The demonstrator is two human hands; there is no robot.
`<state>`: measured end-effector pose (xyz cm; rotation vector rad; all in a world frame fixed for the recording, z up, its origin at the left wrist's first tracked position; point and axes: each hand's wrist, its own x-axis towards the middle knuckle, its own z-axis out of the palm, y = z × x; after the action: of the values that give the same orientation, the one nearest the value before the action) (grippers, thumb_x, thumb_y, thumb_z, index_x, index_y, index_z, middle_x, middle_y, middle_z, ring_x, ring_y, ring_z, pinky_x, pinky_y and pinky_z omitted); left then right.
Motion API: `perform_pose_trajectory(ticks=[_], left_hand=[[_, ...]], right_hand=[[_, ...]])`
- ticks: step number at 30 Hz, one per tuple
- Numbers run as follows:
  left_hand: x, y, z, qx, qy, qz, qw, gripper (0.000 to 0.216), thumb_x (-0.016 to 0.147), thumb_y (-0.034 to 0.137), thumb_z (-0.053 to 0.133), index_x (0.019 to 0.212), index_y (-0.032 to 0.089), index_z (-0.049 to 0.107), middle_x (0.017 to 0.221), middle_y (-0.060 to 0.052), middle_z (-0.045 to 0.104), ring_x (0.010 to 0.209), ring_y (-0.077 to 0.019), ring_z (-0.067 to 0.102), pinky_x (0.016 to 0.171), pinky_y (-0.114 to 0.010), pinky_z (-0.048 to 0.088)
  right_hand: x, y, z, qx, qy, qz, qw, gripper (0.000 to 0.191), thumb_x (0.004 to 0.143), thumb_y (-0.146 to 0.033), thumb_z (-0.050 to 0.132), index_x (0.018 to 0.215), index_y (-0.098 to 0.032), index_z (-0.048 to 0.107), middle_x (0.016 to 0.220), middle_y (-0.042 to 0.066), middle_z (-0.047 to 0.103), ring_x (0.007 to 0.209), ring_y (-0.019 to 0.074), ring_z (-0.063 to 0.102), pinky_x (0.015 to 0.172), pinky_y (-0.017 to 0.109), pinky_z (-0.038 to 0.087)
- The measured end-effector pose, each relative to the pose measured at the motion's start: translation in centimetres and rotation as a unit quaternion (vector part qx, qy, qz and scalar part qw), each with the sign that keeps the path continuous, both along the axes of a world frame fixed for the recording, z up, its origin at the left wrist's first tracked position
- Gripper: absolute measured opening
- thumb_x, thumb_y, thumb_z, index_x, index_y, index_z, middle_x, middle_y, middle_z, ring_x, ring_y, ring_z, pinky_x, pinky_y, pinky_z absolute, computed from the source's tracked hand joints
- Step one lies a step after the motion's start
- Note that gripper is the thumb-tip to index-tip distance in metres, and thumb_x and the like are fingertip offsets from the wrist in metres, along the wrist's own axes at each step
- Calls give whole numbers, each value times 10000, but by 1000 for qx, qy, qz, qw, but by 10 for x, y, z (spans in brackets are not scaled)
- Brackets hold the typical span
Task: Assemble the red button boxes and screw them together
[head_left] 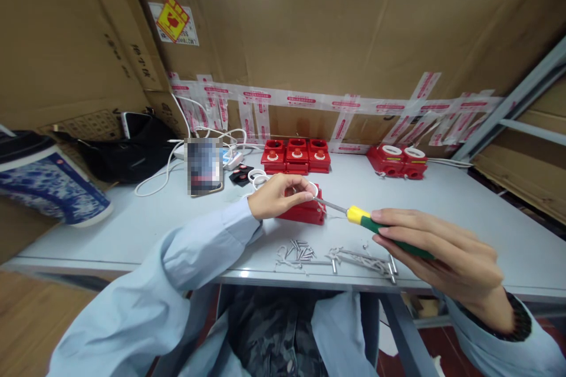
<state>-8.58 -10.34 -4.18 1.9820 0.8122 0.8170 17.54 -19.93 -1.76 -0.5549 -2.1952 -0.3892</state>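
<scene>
In the head view my right hand [437, 244] grips a screwdriver [369, 221] by its green and yellow handle. The steel shaft points left, its tip close to the fingertips of my left hand [278, 195]. That hand curls over a red casing [305, 213] on the table, thumb and fingers drawn together at its top. Part of a white ring [315, 189] shows on the casing beside the fingertips. Whatever lies under the left fingers is hidden. Nearer the table edge are several loose screws [301, 251] and metal rods with white cord [362, 259].
Behind stand red units [296, 156] in a row, with two more red units [398, 162] to the right. White rings [257, 177], a phone [205, 166], white cables, a black bag [128, 150] and a large cup [53, 179] occupy the left. Cardboard [336, 23] walls the back.
</scene>
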Motion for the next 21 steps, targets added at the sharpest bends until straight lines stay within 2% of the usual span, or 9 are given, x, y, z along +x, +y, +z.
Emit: perform_pose_trajectory(ticks=[6,9,11,14,17,21], left_hand=[[1,-2,3,12,12,-5,1000,228,830,342,599,819,116,628,771,-26,651,564,-71,469,536,-202,363],[2,-3,3,29,16,-7,999,234,839,338,593,868,117,661,841,-50,676,601,-84,502,548,-209,373],[1,-3,4,51,13,-1,999,271,849,348,589,994,135,672,864,-50,675,636,-96,522,572,-218,386],[-1,-3,6,109,1,27,994,338,863,339,577,1153,170,619,862,-36,646,667,-103,517,621,-231,408],[-3,-2,7,169,3,56,984,257,865,300,572,1076,169,637,888,-41,622,724,-116,525,687,-249,435],[-4,-2,4,220,44,32,974,185,867,261,564,1006,175,650,926,-56,616,852,-157,554,785,-297,457]], right_hand=[[-1,-4,-2,10,-48,1,999,333,724,-47,716,1029,-168,659,1019,65,741,952,197,705,818,278,613],[-1,-4,-3,-16,22,-19,999,315,724,-60,719,991,-220,670,944,23,753,843,178,727,740,268,628],[1,-3,-5,-36,93,-42,994,296,703,-76,742,942,-240,684,902,11,755,781,184,730,703,289,632],[9,0,-8,-72,194,-94,974,237,682,-104,765,863,-245,709,860,10,755,751,207,727,701,322,629],[25,-1,-7,-106,261,-165,945,165,682,-106,764,791,-226,731,792,26,756,700,193,723,622,227,609],[62,-7,0,-142,297,-264,906,122,683,-156,774,788,-219,765,758,42,756,567,137,679,449,137,511]])
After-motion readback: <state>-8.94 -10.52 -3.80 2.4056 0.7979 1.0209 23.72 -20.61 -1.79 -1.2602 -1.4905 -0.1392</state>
